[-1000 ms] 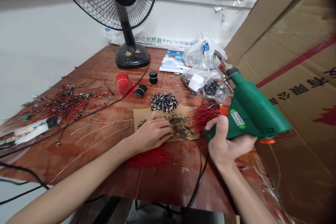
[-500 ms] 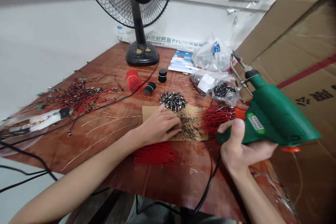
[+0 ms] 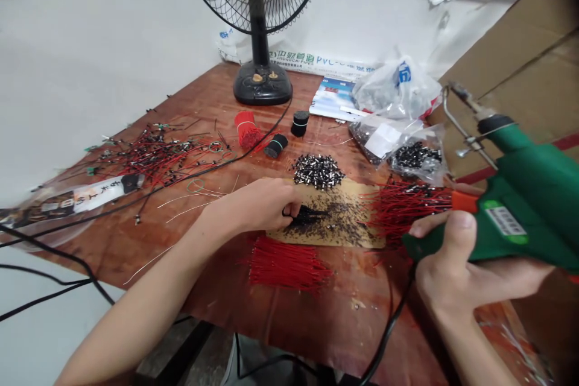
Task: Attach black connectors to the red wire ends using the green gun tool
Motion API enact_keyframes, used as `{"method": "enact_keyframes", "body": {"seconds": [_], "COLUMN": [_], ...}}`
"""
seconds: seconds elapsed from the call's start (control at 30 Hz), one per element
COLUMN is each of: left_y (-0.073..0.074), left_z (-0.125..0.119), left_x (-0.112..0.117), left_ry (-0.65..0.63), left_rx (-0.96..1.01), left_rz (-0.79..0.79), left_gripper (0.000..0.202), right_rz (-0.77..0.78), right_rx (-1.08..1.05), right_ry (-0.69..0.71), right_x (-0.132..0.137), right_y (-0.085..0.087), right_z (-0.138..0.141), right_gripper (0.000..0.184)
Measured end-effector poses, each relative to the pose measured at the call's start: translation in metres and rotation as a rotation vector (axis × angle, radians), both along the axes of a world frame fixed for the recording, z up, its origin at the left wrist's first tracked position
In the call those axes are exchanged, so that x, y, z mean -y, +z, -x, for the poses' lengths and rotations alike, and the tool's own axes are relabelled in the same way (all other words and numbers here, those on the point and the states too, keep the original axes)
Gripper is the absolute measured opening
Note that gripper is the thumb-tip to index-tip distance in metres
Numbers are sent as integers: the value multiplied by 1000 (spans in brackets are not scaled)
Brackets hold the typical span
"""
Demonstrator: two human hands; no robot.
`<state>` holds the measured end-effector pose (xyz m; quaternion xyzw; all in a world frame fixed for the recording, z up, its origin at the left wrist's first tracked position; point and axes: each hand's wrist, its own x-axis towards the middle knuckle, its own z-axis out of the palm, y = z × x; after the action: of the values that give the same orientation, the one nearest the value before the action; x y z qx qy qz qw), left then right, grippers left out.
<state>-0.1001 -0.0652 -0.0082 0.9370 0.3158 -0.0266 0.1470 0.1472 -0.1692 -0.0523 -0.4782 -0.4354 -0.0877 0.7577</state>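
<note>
The right hand (image 3: 470, 271), at the lower right of the frame, is wrapped around the grip of a green gun-shaped tool (image 3: 538, 193), whose metal tip points toward the upper left and whose back end runs out past the right edge. An orange trigger (image 3: 465, 200) shows just above the fingers, and a black cable (image 3: 389, 332) drops from the grip toward the bottom edge.

The left hand (image 3: 266, 205), in the middle of the frame, has its fingers curled in a narrow pinch at the left part of a cardboard sheet (image 3: 355, 190). A slim dark thing (image 3: 310, 214) shows at its fingertips (too blurred to name, and I cannot tell whether it is gripped). Black crumbs (image 3: 348, 223) are strewn over the sheet.

At the sheet's upper edge sits a heap of small black and silver parts (image 3: 319, 171); below the sheet lies a row of red wires (image 3: 287, 265), and at its right a fan of red wires with dark ends (image 3: 402, 208). Farther up the worktop (image 3: 316, 325) are a red bundle (image 3: 246, 129) and two black bundles, one lying (image 3: 275, 146), one upright (image 3: 300, 124)
</note>
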Motion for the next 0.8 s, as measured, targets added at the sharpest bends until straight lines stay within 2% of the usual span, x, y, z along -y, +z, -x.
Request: {"method": "enact_keyframes", "body": {"seconds": [0.3,0.53,0.8], "left_y": [1,-3,1], "left_z": [-4,-3,-6], "left_x": [-1,-2,-1], "left_ry": [-7,-24,-3], "left_rx": [-48,2,34], "left_rz": [-4,31,42], "left_gripper": [12,13,12], "right_rz": [43,4,41], "right_rx": [-15,15,-6], "right_ry": [-18,-18,-44], "right_x": [-1,-3,-3], "right_y": [1,5,9], "right_z": [2,4,6], "right_gripper": [32,23,18]}}
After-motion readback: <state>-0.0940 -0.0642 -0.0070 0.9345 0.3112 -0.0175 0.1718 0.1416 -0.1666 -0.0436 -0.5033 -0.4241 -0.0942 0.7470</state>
